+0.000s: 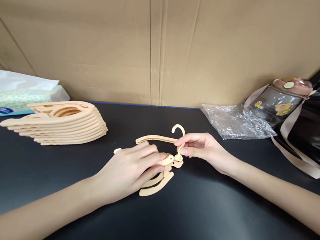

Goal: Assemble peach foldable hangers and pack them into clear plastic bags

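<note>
A small peach folding plastic hanger (158,165) lies on the black tabletop (194,219), its arms partly swung apart and its hook pointing away from me. My left hand (131,169) rests on the hanger's left arm, fingers curled over it and pressing it down. My right hand (200,147) pinches the hanger at the base of its hook, where the arms pivot. A stack of several folded hangers (59,122) of the same colour lies to the left, apart from both hands.
A tissue pack (18,95) sits at the far left behind the stack. A crumpled clear plastic bag (236,122) lies at the back right, next to a bottle in a clear pouch (280,100) and a black bag (317,136). A cardboard wall (159,37) stands behind the table.
</note>
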`<state>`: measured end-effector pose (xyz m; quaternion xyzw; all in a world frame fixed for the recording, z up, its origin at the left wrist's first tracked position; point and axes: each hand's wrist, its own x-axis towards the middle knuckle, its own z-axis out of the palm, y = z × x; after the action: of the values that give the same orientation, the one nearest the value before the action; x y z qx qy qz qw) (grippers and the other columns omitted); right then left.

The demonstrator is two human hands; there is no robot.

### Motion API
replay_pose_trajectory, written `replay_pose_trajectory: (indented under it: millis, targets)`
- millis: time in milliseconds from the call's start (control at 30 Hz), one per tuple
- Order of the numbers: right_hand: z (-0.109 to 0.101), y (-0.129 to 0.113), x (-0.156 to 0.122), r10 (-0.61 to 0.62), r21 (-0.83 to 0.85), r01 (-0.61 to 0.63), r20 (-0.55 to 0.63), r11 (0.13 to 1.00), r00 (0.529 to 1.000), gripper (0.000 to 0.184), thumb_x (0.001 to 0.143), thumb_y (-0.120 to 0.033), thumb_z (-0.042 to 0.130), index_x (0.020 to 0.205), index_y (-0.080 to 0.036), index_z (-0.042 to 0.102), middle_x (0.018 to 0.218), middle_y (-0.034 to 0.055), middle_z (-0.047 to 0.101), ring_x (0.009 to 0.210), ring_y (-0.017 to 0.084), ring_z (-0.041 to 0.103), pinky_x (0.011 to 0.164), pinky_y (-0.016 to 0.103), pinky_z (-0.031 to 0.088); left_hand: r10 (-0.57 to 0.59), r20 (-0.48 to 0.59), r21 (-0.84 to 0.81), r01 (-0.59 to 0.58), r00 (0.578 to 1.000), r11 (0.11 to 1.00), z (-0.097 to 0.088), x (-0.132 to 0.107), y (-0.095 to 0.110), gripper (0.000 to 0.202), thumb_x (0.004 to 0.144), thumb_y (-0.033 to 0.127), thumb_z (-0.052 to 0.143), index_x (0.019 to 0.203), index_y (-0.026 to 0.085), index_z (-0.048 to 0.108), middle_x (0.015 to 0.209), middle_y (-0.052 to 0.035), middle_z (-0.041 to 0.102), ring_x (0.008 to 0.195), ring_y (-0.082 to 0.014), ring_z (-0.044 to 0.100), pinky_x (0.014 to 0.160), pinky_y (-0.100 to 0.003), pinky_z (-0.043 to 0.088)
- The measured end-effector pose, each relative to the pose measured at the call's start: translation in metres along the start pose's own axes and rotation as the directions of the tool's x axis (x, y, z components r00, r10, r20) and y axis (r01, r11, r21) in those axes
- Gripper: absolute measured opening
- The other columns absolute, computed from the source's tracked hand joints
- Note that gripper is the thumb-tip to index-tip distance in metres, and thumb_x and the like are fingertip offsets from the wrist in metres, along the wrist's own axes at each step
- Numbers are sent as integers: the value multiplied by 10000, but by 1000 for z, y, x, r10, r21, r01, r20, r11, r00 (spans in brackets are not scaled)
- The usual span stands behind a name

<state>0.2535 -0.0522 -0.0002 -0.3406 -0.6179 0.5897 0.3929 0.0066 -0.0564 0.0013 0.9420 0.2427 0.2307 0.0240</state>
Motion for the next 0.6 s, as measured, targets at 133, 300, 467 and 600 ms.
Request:
replay_pose_trajectory:
  millis: [133, 300, 467, 600]
  targets:
    - [0, -1, 0, 28, 0, -28, 2, 1000, 1000, 155, 771, -248, 765, 923, -228, 744, 806, -19, 719, 748, 104, 648, 722, 241, 491, 27, -14, -6, -27, 1000, 1000, 0, 1, 0, 225, 999, 251, 439, 1141, 190, 602, 851, -12, 590, 779, -138, 537, 517, -202, 337]
    - [1, -1, 0, 30, 6, -30, 9, 1000, 1000, 150, 769, -235, 761, 918, -226, 750, 812, -16, 729, 762, 112, 664, 749, 258, 508, 42, -5, -54, -43, 999, 998, 0, 0, -1, 243, 1013, 234, 407, 1155, 178, 597, 852, -5, 565, 750, -118, 522, 663, -212, 395]
    - [1, -2, 0, 34, -12, -34, 0, 999, 999, 157, 757, -247, 767, 909, -214, 749, 816, -7, 728, 774, 126, 669, 757, 272, 519, 32, 17, -113, -30, 999, 993, 0, 2, -1, 222, 1007, 222, 427, 1149, 180, 592, 871, -9, 554, 769, -121, 520, 702, -220, 394]
    - [1, -2, 1, 11, -37, -10, 17, 999, 1000, 151, 771, -261, 753, 912, -208, 744, 824, -2, 718, 795, 135, 672, 773, 281, 522, 25, 33, -142, -20, 999, 990, 0, 2, -1, 230, 1008, 219, 423, 1163, 182, 588, 861, -9, 550, 748, -121, 513, 700, -227, 395]
